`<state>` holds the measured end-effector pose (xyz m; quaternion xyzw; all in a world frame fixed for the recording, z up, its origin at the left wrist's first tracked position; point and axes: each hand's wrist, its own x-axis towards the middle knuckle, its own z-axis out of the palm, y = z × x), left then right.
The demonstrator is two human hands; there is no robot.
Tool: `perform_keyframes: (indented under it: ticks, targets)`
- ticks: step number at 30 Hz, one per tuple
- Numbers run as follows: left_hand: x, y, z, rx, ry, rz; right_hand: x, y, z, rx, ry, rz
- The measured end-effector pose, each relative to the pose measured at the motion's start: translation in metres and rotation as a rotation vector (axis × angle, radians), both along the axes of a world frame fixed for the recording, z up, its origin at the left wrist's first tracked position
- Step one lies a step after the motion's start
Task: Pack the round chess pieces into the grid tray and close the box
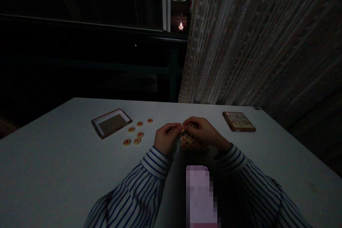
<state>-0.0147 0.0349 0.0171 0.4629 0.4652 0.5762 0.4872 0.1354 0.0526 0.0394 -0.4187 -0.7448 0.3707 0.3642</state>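
Taking the stack as the centre of the clock, we find nearest, at six o'clock, a pink shape (200,196), too blurred to name. The striped sleeves (133,188) reach in from seven and five o'clock, so that both forearms come in around the work rather than over it.

At the centre, on the pale surface (53,171), we see the stack of xiangqi pieces (190,142), wider at its base than above, which probably keeps it standing. The left hand (167,138) is at nine o'clock of it, the right hand (206,132) at two. Both have their fingers drawn narrow, fingertips almost meeting at the top, likely to keep control without nudging the rows. A pale top piece (182,126) shows there; whether either hand grips it or merely steadies it, we cannot tell.

Between nine and ten o'clock lie six loose pieces (137,141), spread flat and apart, perhaps so each is easy to pick up. Just past them, at ten, sits the open tray (101,134); at two, the illustrated box (239,121) lies flat, both seemingly set aside for elbow room.

Beyond the surface, a string curtain (227,42) hangs at one o'clock.
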Motion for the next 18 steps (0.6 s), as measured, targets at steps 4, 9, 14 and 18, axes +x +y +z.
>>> perform_keyframes:
  ticks: [4, 9, 14, 18]
  targets:
    - [0.0, 0.001, -0.008, -0.016, -0.031, 0.005, 0.001, -0.001, 0.0, -0.039, -0.033, 0.004]
    - [-0.001, 0.0, -0.011, -0.022, -0.036, -0.01, 0.002, 0.001, -0.002, -0.088, -0.027, 0.027]
    - [0.003, -0.004, -0.012, -0.049, -0.092, -0.071, 0.006, 0.0, -0.004, -0.126, 0.006, 0.005]
    - [0.006, -0.005, -0.015, -0.089, -0.163, -0.078, 0.009, -0.001, -0.004, -0.092, -0.011, -0.023]
